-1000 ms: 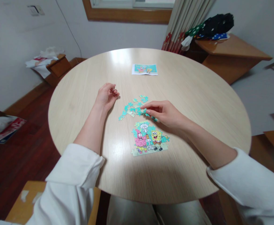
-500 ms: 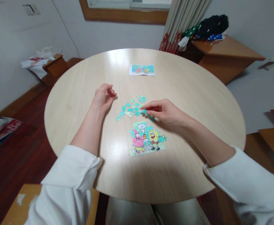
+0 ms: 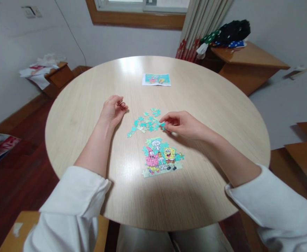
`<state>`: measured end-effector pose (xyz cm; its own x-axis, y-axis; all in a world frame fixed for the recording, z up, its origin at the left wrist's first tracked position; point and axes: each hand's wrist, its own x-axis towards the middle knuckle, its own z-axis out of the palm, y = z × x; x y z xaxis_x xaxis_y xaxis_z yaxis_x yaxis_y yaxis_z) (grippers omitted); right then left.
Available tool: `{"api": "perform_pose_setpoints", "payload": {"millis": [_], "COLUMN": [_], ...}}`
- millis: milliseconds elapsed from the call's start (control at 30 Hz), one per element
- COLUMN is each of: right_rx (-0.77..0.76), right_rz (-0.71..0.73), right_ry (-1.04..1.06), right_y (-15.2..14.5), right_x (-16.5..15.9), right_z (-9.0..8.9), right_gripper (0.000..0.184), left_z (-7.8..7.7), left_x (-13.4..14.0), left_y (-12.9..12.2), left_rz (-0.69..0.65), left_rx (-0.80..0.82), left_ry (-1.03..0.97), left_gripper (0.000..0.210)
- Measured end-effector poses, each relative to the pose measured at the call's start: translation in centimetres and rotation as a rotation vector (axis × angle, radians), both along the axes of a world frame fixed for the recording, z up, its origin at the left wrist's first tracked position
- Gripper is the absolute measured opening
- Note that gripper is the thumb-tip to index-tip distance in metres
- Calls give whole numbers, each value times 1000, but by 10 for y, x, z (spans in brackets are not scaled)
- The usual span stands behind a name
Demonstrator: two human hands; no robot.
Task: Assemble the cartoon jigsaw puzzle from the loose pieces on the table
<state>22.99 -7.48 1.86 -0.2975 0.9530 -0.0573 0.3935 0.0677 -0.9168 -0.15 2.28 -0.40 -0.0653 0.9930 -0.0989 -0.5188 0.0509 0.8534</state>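
Observation:
My right hand (image 3: 181, 124) reaches over the right side of a loose heap of teal and pale green jigsaw pieces (image 3: 145, 123). Its thumb and forefinger are closed on a small teal puzzle piece (image 3: 162, 124), partly hidden by the fingers. To the left of the heap, my left hand (image 3: 113, 109) rests on the tabletop, fingers loosely curled in, with nothing visible in them. Nearer to me lies a partly joined puzzle (image 3: 160, 159) showing a pink, a grey-green and a yellow cartoon figure, with an uneven upper and right edge.
A printed reference picture (image 3: 157, 79) lies toward the back of the round wooden table (image 3: 211, 91). Behind stand a curtain (image 3: 192, 31) and a wooden cabinet (image 3: 250, 57) with cloths on it. A stool (image 3: 14, 231) stands at lower left.
The view has shifted slightly, moving everything a little left and down. My right hand stays at the heap, its fingers a little differently set around the teal piece. My left hand stays put.

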Motion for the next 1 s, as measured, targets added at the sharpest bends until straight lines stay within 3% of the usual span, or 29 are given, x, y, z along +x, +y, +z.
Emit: {"api": "perform_pose_setpoints", "payload": {"millis": [133,367,667,1000], "right_rx": [38,-75,-15,-124], "right_rz": [-43,-2,-40,-24], "right_ry": [17,73,-10,-39], "right_y": [0,-5,-3,-4], "right_x": [1,-4,-4,-2], "right_z": [-1,2,5,6], "right_gripper": [14,13,11,10], "left_z": [-1,1,0,0], "left_x": [0,1,0,0], "left_y": [0,-1,0,0], "left_rz": [-3,0,5,4], "left_rx": [5,-16,-4,-9], "left_ry": [-10,-15,-11,-18], "left_gripper": [33,33,32,32]}}
